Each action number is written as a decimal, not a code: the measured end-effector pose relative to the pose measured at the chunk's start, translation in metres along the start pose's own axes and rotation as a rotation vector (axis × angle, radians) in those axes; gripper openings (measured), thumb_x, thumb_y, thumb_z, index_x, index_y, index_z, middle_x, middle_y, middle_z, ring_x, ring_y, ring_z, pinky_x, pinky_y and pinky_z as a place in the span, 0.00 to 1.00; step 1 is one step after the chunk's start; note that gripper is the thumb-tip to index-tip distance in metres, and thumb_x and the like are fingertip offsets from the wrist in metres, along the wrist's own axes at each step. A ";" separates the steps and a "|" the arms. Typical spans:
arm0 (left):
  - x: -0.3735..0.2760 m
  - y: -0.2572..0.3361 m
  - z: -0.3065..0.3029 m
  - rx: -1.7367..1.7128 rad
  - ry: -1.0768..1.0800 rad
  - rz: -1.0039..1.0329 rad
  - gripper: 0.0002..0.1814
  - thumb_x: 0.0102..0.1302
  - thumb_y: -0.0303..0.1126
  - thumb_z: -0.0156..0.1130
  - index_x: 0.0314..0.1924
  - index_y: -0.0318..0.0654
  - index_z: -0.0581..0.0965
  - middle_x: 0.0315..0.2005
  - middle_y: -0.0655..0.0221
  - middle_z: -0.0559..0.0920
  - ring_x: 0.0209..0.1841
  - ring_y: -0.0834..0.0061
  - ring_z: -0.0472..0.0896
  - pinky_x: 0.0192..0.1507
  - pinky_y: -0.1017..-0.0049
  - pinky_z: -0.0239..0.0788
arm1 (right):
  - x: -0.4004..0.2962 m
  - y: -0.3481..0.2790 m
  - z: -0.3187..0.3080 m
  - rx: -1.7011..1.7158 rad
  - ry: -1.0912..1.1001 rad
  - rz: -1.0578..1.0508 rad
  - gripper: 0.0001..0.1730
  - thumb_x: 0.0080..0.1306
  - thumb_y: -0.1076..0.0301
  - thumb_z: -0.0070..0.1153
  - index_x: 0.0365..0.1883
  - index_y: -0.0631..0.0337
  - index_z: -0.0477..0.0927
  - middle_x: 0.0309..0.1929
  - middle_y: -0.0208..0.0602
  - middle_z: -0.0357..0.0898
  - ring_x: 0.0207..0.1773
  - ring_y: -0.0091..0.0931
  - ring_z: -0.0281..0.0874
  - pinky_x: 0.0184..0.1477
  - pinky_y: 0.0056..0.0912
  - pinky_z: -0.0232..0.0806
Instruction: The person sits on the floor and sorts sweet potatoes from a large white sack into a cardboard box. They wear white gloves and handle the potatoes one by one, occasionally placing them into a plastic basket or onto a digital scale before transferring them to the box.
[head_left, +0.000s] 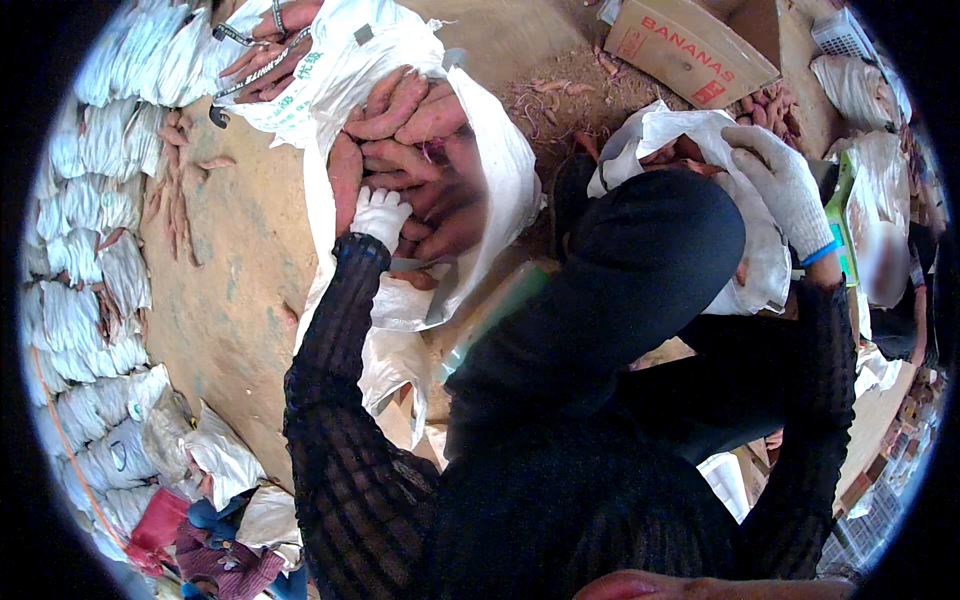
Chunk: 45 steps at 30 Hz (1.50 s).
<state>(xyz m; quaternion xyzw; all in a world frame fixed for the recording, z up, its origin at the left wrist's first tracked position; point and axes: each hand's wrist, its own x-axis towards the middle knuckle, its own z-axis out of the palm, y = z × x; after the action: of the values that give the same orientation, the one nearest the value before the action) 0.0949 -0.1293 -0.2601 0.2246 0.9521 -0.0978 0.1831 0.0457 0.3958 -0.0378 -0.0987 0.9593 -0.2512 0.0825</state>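
My left hand, in a white knit glove, rests with bent fingers on sweet potatoes in a large open white woven sack. Whether it grips one cannot be told. My right hand, in a white glove with a blue cuff, lies on the rim of a second white sack, its fingers curled over the edge; its grip is unclear. Some sweet potatoes show in that sack's mouth. My black-clad knee hides part of it. A green scale stands right of my right wrist.
Filled white sacks line the left side. Loose sweet potatoes lie on the floor. A cardboard banana box stands at the top right, near root scraps. Another person is at the lower left; part of another shows far right.
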 end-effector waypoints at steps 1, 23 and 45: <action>0.004 0.000 -0.002 0.044 -0.008 0.025 0.18 0.63 0.31 0.52 0.52 0.48 0.80 0.50 0.61 0.77 0.61 0.57 0.70 0.70 0.53 0.50 | 0.001 0.003 0.001 0.008 -0.005 -0.011 0.16 0.69 0.67 0.53 0.52 0.65 0.79 0.46 0.43 0.83 0.51 0.31 0.81 0.56 0.32 0.69; 0.019 -0.008 -0.021 0.188 0.016 0.337 0.09 0.64 0.38 0.55 0.34 0.47 0.82 0.39 0.70 0.81 0.49 0.66 0.78 0.52 0.62 0.63 | 0.000 0.035 -0.001 -0.034 -0.032 -0.102 0.16 0.68 0.65 0.53 0.49 0.67 0.80 0.43 0.46 0.83 0.47 0.35 0.82 0.51 0.34 0.72; -0.031 -0.028 -0.204 -1.516 0.013 -0.092 0.28 0.70 0.43 0.59 0.62 0.30 0.71 0.52 0.61 0.79 0.49 0.73 0.79 0.53 0.73 0.72 | 0.002 -0.017 -0.005 0.189 -0.109 -0.191 0.17 0.73 0.62 0.50 0.52 0.65 0.79 0.44 0.41 0.83 0.50 0.30 0.80 0.56 0.31 0.68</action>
<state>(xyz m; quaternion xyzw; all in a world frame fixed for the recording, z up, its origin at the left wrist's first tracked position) 0.0456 -0.1114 -0.0585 -0.0023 0.7681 0.5770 0.2777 0.0450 0.3835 -0.0251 -0.1949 0.9117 -0.3416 0.1192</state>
